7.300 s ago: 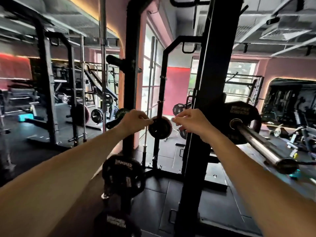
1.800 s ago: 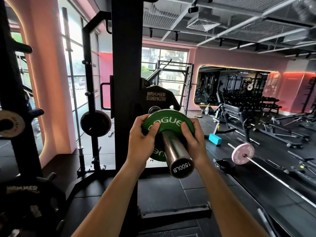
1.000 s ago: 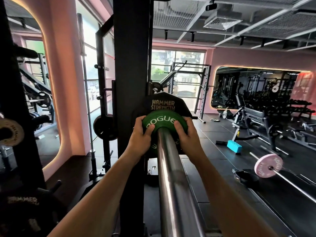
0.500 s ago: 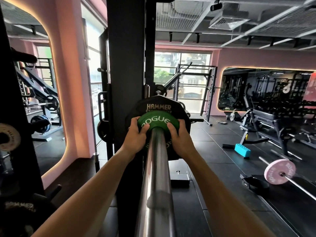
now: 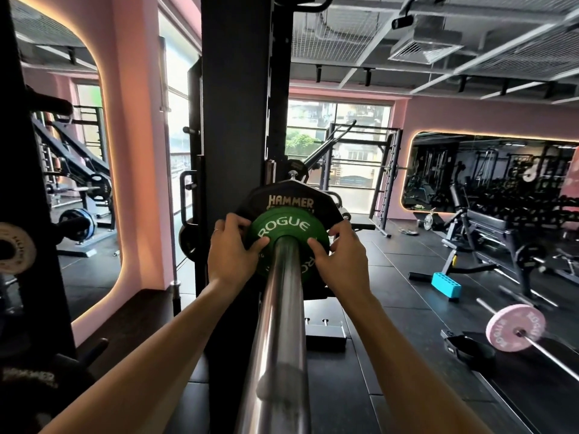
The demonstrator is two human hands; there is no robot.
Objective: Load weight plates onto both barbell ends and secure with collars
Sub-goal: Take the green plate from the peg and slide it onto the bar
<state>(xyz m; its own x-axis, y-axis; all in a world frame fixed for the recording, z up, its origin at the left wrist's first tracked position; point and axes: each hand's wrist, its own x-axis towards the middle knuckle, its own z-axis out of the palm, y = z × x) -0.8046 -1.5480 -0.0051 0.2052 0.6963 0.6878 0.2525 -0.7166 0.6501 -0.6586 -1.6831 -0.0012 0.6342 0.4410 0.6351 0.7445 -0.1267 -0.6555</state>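
Both hands grasp one plate: left hand clasps the left rim of the green plate, right hand the right rim, thumbs on its near face. That plate sits on the barbell sleeve, pressed up to the larger black plate at the far end, beside the rack upright. No collar is visible on the sleeve; fitting it appears outstanding. The opposite bar end is out of view, so its loading cannot be confirmed.
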